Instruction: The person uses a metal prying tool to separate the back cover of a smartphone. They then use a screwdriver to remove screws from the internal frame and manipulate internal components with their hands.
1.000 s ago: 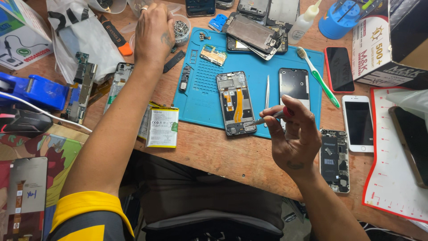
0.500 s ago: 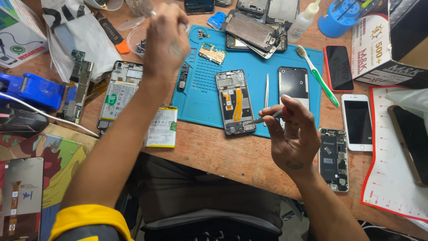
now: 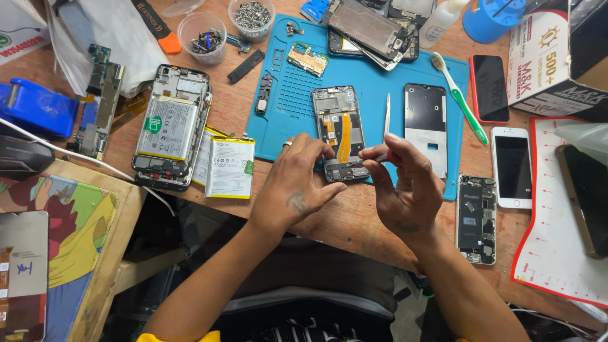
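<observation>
Opened phone (image 3: 340, 133), back cover off, lies lengthwise on the blue work mat (image 3: 373, 69) near the front edge of the bench (image 3: 354, 221); orange flex ribbon runs down its middle, small board at its lower end.

Far left: blue tape dispenser (image 3: 35, 107), loose circuit boards (image 3: 95, 101). Next, a second phone frame with battery in place (image 3: 170, 126), and a loose battery (image 3: 229, 166) just beside it, off the mat. Two clear cups of screws (image 3: 228, 25) stand at the back.

Left hand (image 3: 294, 183): ring on one finger, fingertips resting at the lower left corner of the phone, pinning it to the mat. Grip narrow, pressing rather than holding anything.

Right hand (image 3: 405, 187): thumb and forefinger pinched on a thin driver (image 3: 373, 157), red at the handle, tip aimed at the phone's lower end. Whether the tip sits in a screw head, cannot tell; fingers cover it.

Further right: tweezers (image 3: 387, 114) on the mat, black back cover (image 3: 425, 123), green toothbrush (image 3: 461, 98), bare phone board frame (image 3: 476, 218), white phone (image 3: 512, 166).

Judgement on doing this step well: keep the left fingers firm so the frame cannot rotate; hold the driver square to the screw, light downward pressure, slow turns. Stay clear of the orange ribbon. Any freed screw belongs in a cup, not loose on the mat.
</observation>
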